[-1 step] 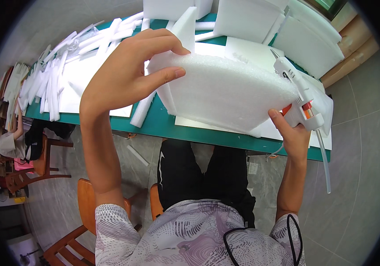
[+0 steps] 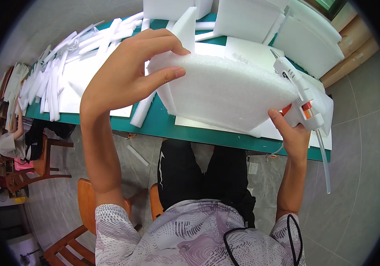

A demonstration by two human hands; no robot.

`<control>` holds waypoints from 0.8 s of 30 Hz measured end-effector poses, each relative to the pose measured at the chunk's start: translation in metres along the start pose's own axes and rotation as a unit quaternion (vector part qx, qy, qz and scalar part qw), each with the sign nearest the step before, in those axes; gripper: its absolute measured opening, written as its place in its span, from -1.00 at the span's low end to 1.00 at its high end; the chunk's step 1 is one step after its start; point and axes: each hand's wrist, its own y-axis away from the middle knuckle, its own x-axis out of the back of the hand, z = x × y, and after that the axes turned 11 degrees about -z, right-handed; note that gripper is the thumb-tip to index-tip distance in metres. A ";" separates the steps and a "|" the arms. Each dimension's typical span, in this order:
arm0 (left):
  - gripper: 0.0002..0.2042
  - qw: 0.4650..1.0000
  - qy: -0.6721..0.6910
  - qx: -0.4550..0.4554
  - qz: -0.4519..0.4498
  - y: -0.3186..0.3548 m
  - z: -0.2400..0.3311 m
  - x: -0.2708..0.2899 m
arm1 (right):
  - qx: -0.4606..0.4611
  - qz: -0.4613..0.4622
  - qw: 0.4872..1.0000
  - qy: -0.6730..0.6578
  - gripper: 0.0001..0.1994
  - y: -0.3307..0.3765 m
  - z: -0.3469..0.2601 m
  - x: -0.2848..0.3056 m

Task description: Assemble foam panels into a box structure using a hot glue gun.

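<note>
A thick white foam panel [image 2: 225, 95] stands on its edge before me, its rough upper edge facing up. My left hand [image 2: 132, 66] pinches that panel's upper left corner between thumb and fingers. At the panel's right end, my right hand [image 2: 289, 131] grips a white and orange glue gun [image 2: 303, 95]. Its nozzle points up and away from me, and a clear glue stick [image 2: 324, 162] sticks out of its rear. The right thumb lies close to the panel; most of that hand's fingers are hidden behind the gun. Behind the left hand rises another upright foam piece [image 2: 188, 29].
A green-topped table [image 2: 154, 119] carries many white foam strips [image 2: 57, 80] at the left. Larger foam blocks [image 2: 247, 20] stand at the back, with curved foam sheets [image 2: 307, 44] at the far right. Wooden chairs [image 2: 86, 204] are at lower left. Another person [image 2: 10, 137] sits far left.
</note>
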 end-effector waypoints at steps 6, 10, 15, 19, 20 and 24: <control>-0.82 0.999 -0.043 -0.011 -0.009 -0.001 0.002 0.000 | 0.011 -0.004 1.000 -0.024 -0.64 0.000 0.003 -0.001; -0.82 0.999 -0.039 -0.002 -0.004 0.000 0.000 -0.003 | 0.008 -0.006 1.000 -0.017 -0.64 -0.001 0.006 0.000; -0.80 1.000 -0.011 -0.019 0.017 0.000 0.000 -0.004 | 0.006 -0.014 1.000 -0.024 -0.65 -0.002 0.006 -0.001; -0.75 0.999 -0.014 0.008 0.032 0.005 0.004 -0.009 | 0.004 -0.015 0.999 -0.036 -0.68 0.000 0.003 -0.001; -0.71 0.998 -0.030 0.017 0.043 0.007 0.005 -0.011 | -0.002 -0.010 0.999 -0.034 -0.69 0.001 0.002 -0.001; -0.54 0.996 -0.011 0.033 0.083 0.018 0.003 -0.024 | 0.001 -0.017 0.998 -0.053 -0.70 0.000 0.007 0.002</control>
